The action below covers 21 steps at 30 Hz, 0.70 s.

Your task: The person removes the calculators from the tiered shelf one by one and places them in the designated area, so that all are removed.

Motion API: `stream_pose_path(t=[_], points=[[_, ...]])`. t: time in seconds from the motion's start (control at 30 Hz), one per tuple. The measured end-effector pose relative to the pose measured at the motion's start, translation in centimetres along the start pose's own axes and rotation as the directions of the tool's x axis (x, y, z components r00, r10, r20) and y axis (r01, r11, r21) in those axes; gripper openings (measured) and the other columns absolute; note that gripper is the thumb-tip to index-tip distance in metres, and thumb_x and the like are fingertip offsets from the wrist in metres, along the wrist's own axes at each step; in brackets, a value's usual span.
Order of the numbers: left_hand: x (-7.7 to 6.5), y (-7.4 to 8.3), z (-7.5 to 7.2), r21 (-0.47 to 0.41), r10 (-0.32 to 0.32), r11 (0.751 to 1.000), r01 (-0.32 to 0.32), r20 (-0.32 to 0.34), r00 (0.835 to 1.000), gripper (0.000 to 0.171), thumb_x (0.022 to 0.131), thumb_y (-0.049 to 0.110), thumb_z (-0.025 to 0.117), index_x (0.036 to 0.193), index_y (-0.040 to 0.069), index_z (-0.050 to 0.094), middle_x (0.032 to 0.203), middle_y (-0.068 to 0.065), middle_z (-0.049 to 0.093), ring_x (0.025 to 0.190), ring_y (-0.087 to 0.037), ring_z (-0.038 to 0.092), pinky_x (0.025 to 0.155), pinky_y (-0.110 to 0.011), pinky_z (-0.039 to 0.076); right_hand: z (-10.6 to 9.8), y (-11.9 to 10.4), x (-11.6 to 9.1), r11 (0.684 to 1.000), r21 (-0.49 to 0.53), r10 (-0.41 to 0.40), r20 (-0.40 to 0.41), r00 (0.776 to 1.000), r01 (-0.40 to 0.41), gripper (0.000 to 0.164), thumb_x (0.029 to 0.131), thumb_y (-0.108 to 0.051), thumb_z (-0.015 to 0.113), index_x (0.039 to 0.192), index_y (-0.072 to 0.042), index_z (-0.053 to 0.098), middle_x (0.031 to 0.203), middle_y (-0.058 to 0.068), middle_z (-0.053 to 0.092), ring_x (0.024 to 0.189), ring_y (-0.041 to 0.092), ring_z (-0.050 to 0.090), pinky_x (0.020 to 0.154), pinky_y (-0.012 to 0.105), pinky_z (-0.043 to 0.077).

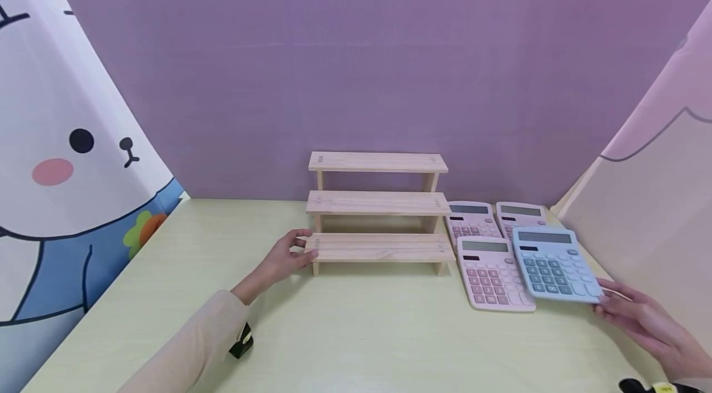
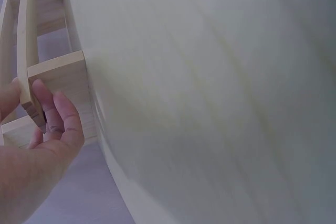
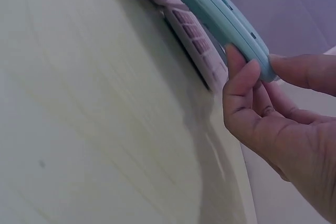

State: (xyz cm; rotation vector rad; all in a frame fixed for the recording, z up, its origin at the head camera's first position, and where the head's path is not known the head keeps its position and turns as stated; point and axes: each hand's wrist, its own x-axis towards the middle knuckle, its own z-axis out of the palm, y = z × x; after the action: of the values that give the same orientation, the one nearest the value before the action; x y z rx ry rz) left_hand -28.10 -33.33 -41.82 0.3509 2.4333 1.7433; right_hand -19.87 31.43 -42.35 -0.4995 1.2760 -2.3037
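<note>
A three-tier wooden step rack (image 1: 381, 248) stands at the middle of the table. My left hand (image 1: 288, 260) grips the left end of its lowest shelf; in the left wrist view the thumb lies over the board (image 2: 26, 51) and the fingers curl beneath it. At the right, my right hand (image 1: 639, 319) pinches the lower right corner of a blue calculator (image 1: 553, 263), thumb on one face and fingers under the other. In the right wrist view the blue calculator (image 3: 226, 19) is tilted above the table, over a pink calculator (image 3: 191, 38).
Several pink calculators lie right of the rack, one in front (image 1: 492, 275) and others behind (image 1: 520, 214). A purple backdrop (image 1: 378, 59) rises behind the table (image 1: 356, 337). Printed cloths hang at the left (image 1: 83, 102) and right (image 1: 656, 214).
</note>
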Motion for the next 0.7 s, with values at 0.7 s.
stream_pose_path(t=[0.7], points=[[0.2,-0.2,0.1,-0.017,-0.022,1.0,0.022,-0.003,1.0,0.052,0.087,0.012,0.062,0.131,0.002,0.038,0.114,-0.022,0.046,0.077,-0.014,0.059,0.074,-0.034,0.055,-1.3,-0.4,-1.2,0.995,0.034,0.095,-0.009,0.995,-0.094,0.057,0.095,0.011,0.013,0.12,-0.011,0.059,0.115,0.009,0.061,0.102,0.018,0.059,0.09,0.029,0.05]])
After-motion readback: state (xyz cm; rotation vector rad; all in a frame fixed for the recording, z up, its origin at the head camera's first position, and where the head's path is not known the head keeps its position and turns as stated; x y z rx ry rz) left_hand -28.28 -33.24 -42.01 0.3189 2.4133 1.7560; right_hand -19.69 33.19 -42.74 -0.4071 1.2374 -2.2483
